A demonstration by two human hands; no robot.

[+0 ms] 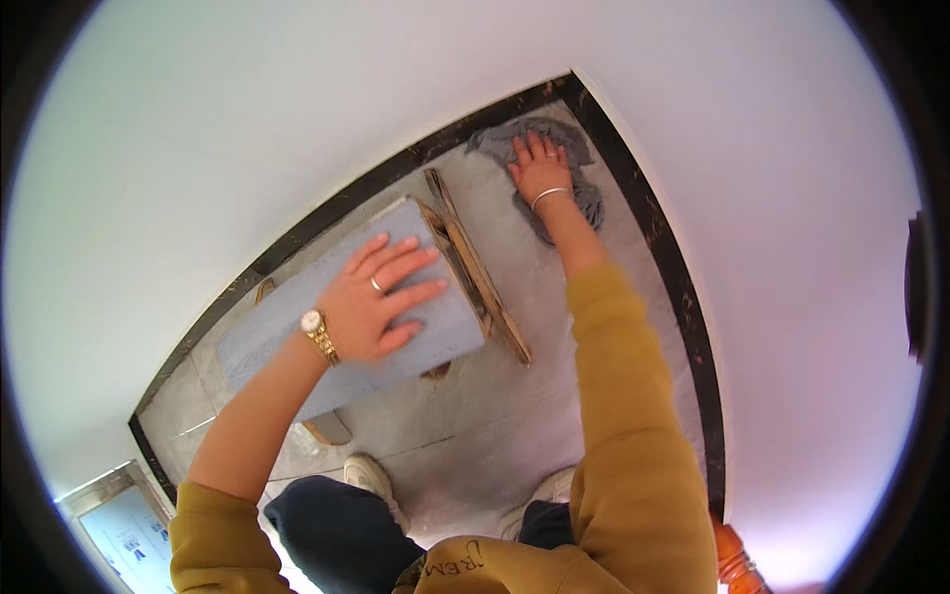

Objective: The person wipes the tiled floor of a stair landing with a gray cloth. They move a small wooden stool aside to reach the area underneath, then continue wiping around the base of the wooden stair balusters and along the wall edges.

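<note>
My right hand (542, 169) lies flat with spread fingers on a crumpled grey cloth (575, 137), on the tiled floor (475, 401) near the corner of the walls. A bangle circles that wrist. My left hand (382, 301), with a ring and a gold-coloured watch (319, 334), is spread over the pale grey top of a low wooden bench or stool (445, 334). It seems to rest on that top, though firm contact is hard to tell. Wooden legs and a long side bar (482, 275) show at the bench's right end.
Dark marble-look skirting (660, 230) runs along both white walls and meets at the upper corner. My shoes (367, 475) stand on the floor below the bench. A framed panel (122, 527) is at lower left, a turned reddish wooden post (738, 560) at lower right.
</note>
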